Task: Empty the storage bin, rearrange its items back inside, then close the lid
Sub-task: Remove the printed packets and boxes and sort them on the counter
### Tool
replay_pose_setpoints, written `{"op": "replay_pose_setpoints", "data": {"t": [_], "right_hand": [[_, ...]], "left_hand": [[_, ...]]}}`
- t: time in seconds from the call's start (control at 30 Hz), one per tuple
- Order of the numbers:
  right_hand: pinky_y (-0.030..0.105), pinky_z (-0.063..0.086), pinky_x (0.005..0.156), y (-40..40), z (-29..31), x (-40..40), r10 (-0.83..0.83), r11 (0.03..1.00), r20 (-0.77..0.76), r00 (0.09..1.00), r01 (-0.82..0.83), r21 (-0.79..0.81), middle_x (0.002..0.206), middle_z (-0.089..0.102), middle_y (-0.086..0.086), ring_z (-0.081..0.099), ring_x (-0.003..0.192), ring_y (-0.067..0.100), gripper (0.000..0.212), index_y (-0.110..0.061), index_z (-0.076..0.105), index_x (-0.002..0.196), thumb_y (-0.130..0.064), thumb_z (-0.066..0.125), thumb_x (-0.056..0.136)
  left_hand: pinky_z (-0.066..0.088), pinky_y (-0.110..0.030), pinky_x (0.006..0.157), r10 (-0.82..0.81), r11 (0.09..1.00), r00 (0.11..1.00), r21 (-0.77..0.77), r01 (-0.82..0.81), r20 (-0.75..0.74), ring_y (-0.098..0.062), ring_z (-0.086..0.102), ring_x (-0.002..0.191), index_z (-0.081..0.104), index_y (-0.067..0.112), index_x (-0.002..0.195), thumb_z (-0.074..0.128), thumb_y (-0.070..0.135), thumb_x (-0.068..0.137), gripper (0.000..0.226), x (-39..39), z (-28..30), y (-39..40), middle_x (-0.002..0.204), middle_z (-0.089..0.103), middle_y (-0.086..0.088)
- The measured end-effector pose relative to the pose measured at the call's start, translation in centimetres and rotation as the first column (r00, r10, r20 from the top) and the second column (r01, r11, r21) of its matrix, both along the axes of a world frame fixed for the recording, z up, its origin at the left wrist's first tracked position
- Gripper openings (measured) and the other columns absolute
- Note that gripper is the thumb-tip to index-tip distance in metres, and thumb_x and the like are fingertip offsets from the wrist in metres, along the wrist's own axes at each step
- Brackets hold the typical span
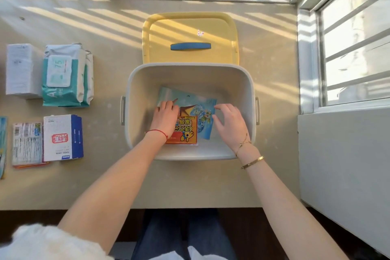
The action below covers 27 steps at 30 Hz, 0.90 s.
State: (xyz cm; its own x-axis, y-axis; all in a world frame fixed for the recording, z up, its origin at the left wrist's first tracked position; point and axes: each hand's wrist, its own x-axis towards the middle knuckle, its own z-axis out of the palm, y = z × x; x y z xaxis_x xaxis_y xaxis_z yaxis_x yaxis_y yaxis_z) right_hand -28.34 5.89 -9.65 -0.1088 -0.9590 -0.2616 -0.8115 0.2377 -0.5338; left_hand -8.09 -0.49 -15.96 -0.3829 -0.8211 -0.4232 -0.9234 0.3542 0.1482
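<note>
- Head view, looking down into an open white storage bin (191, 154) in the middle of the bench (109, 183); yellow lid (191, 27) with blue handle (190, 46) lying just behind it.
- Inside the bin: a blue picture book (200, 107) flat on the floor, an orange-red booklet (186, 131) lying over its near corner.
- Left hand (165, 117) down on both, fingers curled against the covers — pressing or gripping, cannot tell.
- Right hand (231, 124) at the picture book's right edge, fingers loosely spread, nothing held.
- Out on the bench, left of the bin: white box (22, 70), teal wet-wipe packs (65, 76), blue-and-white box (62, 137) beside printed packets (27, 143).
</note>
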Motion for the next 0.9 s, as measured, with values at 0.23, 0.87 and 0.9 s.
{"op": "replay_pose_setpoints", "data": {"t": [0.23,0.87,0.9], "right_hand": [[0.025,0.04,0.095,-0.1,0.8,0.5,-0.001,1.0,0.003,1.0,0.001,-0.02,0.117,0.059,0.004,0.05,0.111,0.018,0.029,-0.01,0.056,0.121,-0.022,0.053,0.095],[0.031,0.043,0.095,-1.7,8.2,10.0,0.093,0.978,0.068,0.993,-0.079,-0.195,0.114,0.061,0.005,0.053,0.107,0.021,0.027,-0.009,0.058,0.119,-0.018,0.056,0.093],[0.031,0.043,0.094,-1.9,8.5,11.2,0.107,0.974,0.067,0.992,-0.092,-0.205,0.114,0.061,0.005,0.053,0.106,0.022,0.027,-0.01,0.058,0.118,-0.018,0.056,0.093]], "left_hand": [[0.044,-0.037,0.075,0.054,0.995,0.992,0.093,-0.043,-0.111,-0.031,0.06,0.084,0.047,0.014,0.106,0.046,0.007,0.093,0.015,0.2,2.6,-0.7,0.095,0.067,-0.009],[0.045,-0.006,0.057,0.645,0.576,0.304,0.185,-0.796,-0.701,-0.004,0.063,0.083,0.054,0.015,0.118,0.046,0.016,0.099,0.021,15.5,18.3,3.0,0.103,0.066,0.002],[0.045,-0.007,0.058,0.648,0.561,0.29,0.183,-0.808,-0.704,-0.006,0.064,0.084,0.054,0.014,0.116,0.046,0.015,0.099,0.019,17.0,18.6,3.3,0.103,0.066,0.0]]}}
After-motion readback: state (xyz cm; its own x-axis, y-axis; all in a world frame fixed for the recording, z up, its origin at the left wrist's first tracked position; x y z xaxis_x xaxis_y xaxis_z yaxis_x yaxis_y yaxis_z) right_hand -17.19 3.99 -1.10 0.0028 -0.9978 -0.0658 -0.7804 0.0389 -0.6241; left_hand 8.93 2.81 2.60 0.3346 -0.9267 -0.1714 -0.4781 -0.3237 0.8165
